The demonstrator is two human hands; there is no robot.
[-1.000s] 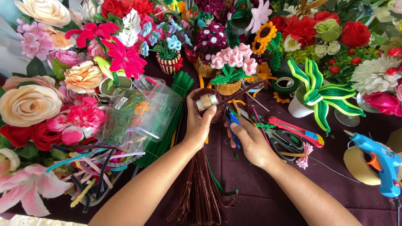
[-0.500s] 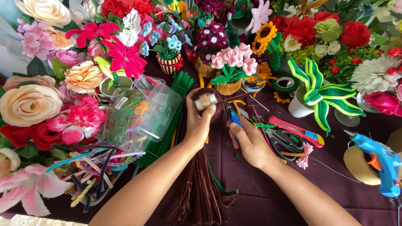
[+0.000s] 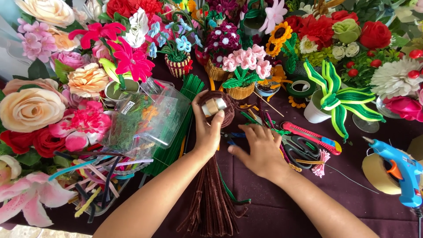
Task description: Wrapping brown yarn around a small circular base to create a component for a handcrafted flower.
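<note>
Flower-crowded table (image 3: 352, 194), left hand (image 3: 207, 128) raised

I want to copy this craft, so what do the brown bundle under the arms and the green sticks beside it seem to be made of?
The brown bundle looks like fuzzy chenille stems, matte, with wispy edges and long thin strands. The green sticks look like the same sort of stem: straight, thin, packed side by side, though their fuzz is hard to make out. The left hand holds a small brown cup-shaped piece, seemingly coiled from the same fuzzy stem.

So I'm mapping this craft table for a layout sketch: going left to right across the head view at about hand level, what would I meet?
Cream fabric rose → clear plastic box → left hand holding a brown woven piece → right hand → red utility knife → blue glue gun.
</note>
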